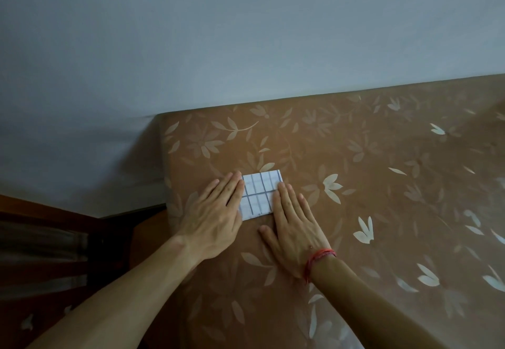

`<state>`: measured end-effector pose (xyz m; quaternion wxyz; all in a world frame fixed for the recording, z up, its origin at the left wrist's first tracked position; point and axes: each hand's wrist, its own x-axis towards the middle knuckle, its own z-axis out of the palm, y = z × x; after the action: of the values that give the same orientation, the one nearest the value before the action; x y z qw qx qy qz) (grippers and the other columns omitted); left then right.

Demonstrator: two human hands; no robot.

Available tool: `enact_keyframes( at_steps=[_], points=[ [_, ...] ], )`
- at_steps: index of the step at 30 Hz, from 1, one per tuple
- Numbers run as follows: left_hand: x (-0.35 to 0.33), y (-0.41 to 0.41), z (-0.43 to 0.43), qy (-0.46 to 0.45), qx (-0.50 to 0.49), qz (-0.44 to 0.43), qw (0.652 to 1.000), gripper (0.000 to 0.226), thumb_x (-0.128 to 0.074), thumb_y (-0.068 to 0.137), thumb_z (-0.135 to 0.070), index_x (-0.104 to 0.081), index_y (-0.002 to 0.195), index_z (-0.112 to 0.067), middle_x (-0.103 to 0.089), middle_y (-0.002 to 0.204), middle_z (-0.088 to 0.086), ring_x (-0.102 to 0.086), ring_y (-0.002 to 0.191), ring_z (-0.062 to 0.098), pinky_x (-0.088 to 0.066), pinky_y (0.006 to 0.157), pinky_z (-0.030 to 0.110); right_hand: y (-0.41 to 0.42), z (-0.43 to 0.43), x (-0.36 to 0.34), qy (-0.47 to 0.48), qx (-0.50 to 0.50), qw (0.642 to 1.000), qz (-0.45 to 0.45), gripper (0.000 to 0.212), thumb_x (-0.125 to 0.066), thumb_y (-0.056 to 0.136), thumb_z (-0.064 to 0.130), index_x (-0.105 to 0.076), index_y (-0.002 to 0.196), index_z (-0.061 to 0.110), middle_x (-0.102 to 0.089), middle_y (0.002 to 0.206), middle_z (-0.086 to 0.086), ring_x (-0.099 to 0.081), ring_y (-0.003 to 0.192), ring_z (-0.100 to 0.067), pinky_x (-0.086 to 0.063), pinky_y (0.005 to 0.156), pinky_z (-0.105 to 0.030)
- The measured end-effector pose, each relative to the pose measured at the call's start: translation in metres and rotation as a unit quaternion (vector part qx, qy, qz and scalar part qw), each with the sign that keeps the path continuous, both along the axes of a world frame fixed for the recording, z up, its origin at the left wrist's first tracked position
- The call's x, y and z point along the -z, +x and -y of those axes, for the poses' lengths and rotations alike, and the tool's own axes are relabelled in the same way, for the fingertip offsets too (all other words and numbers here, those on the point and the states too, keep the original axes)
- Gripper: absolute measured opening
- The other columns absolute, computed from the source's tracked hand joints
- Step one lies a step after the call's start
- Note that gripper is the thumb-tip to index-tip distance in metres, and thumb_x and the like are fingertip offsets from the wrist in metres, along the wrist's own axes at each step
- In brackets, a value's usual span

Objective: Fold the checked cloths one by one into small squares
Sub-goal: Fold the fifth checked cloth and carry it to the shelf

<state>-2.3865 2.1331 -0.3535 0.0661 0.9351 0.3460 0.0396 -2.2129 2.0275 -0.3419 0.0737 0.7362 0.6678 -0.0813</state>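
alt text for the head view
Left hand and right hand press flat on the side edges of a small folded checked cloth, on a brown leaf-patterned surface against a pale wall. A red band circles the right wrist.

The counter [382, 171] under the left grip [216, 212] and right grip [292, 225] is brown, printed with pale leaves and flowers. Beyond both grips rises a plain grey-blue wall [218, 34]. Dark wooden furniture [41, 239] stands left of the left grip. A red thread band [318, 258] circles the wrist behind the right grip.

Bare forearms, sleeveless in view; red thread bracelet [318, 258] circles the right wrist
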Motion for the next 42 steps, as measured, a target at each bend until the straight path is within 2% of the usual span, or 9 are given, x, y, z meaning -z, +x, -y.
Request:
enact_keyframes(
  at_steps=[9,12,15,17,21,24,30,36,42],
  points=[
    [-0.004,-0.037,0.026,-0.021,0.058,-0.014,0.998,0.058,-0.027,0.097,-0.031,-0.032,0.148,-0.004,-0.025,0.157,0.011,-0.019,0.147,0.020,-0.015,0.116,0.038,0.001,-0.001,-0.009,-0.014,0.008,0.998,-0.056,0.079,-0.005,0.093,0.060,0.014,0.150,0.009,0.025,0.155,-0.004,0.026,0.143,-0.016,0.018,0.113,-0.030],
    [-0.014,-0.029,0.029,-0.076,0.029,0.045,0.996,0.060,-0.019,0.097,-0.035,-0.030,0.149,-0.007,-0.021,0.159,0.006,-0.016,0.147,0.015,-0.020,0.119,0.034,0.004,-0.003,-0.013,-0.011,0.028,0.992,-0.121,0.077,-0.014,0.093,0.057,0.004,0.153,0.011,0.015,0.158,-0.001,0.017,0.146,-0.013,0.011,0.117,-0.028],
    [-0.023,-0.016,0.028,-0.184,-0.091,0.192,0.960,0.047,-0.033,0.099,-0.029,-0.044,0.144,-0.020,-0.036,0.148,-0.014,-0.034,0.138,0.007,-0.015,0.112,0.010,0.008,-0.012,-0.021,0.051,0.068,0.967,-0.239,0.060,-0.028,0.100,0.044,-0.028,0.149,0.009,-0.021,0.158,-0.004,-0.015,0.147,-0.017,-0.016,0.120,-0.032],
    [-0.032,-0.008,0.025,-0.297,-0.252,0.277,0.878,0.043,-0.038,0.096,-0.035,-0.050,0.137,-0.033,-0.042,0.139,-0.022,-0.040,0.132,0.006,-0.020,0.116,0.021,0.008,-0.021,-0.029,0.129,0.106,0.934,-0.315,0.036,-0.035,0.102,0.030,-0.054,0.127,0.013,-0.052,0.132,0.001,-0.047,0.122,-0.012,-0.040,0.102,-0.028],
    [-0.060,0.009,0.018,-0.529,-0.408,0.499,0.552,0.032,-0.046,0.100,-0.017,-0.057,0.130,-0.011,-0.061,0.124,-0.001,-0.057,0.116,0.011,-0.044,0.102,0.029,0.009,-0.040,-0.044,0.160,0.264,0.855,-0.417,0.034,-0.037,0.100,0.029,-0.060,0.082,0.011,-0.061,0.081,-0.002,-0.053,0.075,-0.012,-0.042,0.067,-0.026],
    [-0.072,0.014,0.019,-0.562,-0.416,0.530,0.479,0.022,-0.046,0.100,-0.014,-0.062,0.113,-0.009,-0.062,0.119,0.005,-0.057,0.118,0.017,-0.041,0.108,0.034,0.010,-0.046,-0.047,0.147,0.326,0.809,-0.467,0.041,-0.039,0.098,0.035,-0.063,0.080,0.008,-0.062,0.079,-0.006,-0.055,0.076,-0.018,-0.046,0.069,-0.033],
    [-0.072,0.017,0.020,-0.567,-0.423,0.530,0.468,0.019,-0.045,0.100,-0.014,-0.064,0.102,-0.014,-0.063,0.113,0.003,-0.057,0.119,0.018,-0.043,0.106,0.034,0.009,-0.050,-0.043,0.140,0.360,0.767,-0.513,0.054,-0.042,0.090,0.051,-0.067,0.091,0.003,-0.068,0.100,-0.015,-0.063,0.100,-0.032,-0.052,0.090,-0.050],
    [-0.072,0.016,0.022,-0.570,-0.413,0.529,0.473,0.018,-0.047,0.099,-0.012,-0.065,0.096,-0.017,-0.066,0.109,0.001,-0.059,0.114,0.015,-0.047,0.095,0.026,0.012,-0.057,-0.044,0.138,0.381,0.743,-0.533,0.044,-0.047,0.093,0.047,-0.071,0.065,0.023,-0.069,0.082,-0.001,-0.063,0.086,-0.025,-0.052,0.083,-0.038],
    [-0.071,0.015,0.019,-0.568,-0.410,0.519,0.490,0.018,-0.049,0.099,-0.015,-0.065,0.097,-0.021,-0.066,0.105,-0.004,-0.058,0.115,0.014,-0.046,0.096,0.027,0.010,-0.057,-0.044,0.144,0.387,0.741,-0.530,0.048,-0.048,0.093,0.048,-0.071,0.079,0.009,-0.072,0.093,-0.009,-0.065,0.095,-0.027,-0.053,0.091,-0.048]
  ],
)
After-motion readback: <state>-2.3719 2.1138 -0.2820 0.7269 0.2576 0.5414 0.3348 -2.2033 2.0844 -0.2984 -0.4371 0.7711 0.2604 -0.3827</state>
